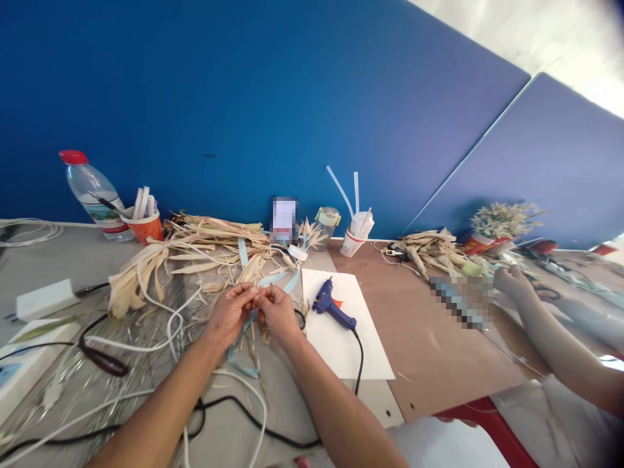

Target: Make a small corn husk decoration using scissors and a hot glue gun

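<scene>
My left hand [231,313] and my right hand [278,313] meet fingertip to fingertip above the table, both closed in a pinch. What lies between the fingertips is too small to make out. Close around them are light blue strips [242,370] and a dried stalk [254,351], partly covered by my hands. Just beyond my fingers spreads a heap of dried corn husks [214,231]. Right of my right hand, a blue glue gun [336,304] lies on a white sheet [358,354], its black cord running toward me.
White cables [170,325] and thin wires [160,370] cover the left side, near a power strip [29,364]. Along the blue partition stand a bottle [100,201], an orange cup [145,227], a phone [284,218], a jar [325,227] and a white cup [351,244]. Another person's arms [550,338] work at right.
</scene>
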`<state>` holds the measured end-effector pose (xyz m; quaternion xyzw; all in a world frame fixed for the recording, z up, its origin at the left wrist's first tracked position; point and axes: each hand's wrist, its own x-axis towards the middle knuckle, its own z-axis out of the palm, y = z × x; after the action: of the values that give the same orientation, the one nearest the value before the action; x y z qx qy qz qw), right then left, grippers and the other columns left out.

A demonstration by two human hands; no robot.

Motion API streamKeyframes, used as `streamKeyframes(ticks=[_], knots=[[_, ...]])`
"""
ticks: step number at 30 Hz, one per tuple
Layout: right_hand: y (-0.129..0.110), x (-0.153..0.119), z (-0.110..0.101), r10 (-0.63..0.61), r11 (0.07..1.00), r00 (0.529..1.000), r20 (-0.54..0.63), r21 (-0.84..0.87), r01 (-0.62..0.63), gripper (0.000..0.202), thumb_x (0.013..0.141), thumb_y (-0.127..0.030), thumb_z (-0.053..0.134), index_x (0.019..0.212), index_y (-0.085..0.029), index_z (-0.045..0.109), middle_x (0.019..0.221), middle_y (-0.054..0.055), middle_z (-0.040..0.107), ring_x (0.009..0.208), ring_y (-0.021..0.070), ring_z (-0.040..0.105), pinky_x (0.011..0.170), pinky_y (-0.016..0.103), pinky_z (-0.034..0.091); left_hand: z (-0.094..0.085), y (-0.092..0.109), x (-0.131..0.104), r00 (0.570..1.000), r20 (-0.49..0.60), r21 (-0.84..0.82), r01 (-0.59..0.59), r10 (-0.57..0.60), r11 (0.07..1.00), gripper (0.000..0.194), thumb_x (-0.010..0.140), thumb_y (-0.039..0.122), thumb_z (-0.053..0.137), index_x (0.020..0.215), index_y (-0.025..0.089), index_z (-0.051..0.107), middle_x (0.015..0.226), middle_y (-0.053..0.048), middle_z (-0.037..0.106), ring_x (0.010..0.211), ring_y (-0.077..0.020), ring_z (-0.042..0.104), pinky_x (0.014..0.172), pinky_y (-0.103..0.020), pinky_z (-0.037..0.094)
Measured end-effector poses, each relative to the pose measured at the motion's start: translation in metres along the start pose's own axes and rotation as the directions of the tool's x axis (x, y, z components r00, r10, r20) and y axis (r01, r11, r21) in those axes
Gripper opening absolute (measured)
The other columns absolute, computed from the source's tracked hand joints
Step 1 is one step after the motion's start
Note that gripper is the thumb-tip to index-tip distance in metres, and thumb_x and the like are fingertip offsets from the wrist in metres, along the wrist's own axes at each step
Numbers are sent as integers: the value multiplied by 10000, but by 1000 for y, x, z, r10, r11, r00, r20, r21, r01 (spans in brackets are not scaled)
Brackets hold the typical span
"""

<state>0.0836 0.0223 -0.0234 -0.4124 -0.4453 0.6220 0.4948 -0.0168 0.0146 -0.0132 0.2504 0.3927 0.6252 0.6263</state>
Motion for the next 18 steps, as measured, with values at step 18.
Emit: streamKeyframes(ticks=[18], knots=[[-14, -7, -8, 87, 995, 981, 173, -62, -77, 34, 664, -182, 575, 689, -172, 553, 490, -80, 490, 364, 41, 339, 374, 171, 235, -3, 2, 1, 1000, 5, -113, -23, 24, 993, 122, 612, 138, 729, 649, 139, 613, 536, 46, 541, 455, -47, 452, 458, -161, 403]])
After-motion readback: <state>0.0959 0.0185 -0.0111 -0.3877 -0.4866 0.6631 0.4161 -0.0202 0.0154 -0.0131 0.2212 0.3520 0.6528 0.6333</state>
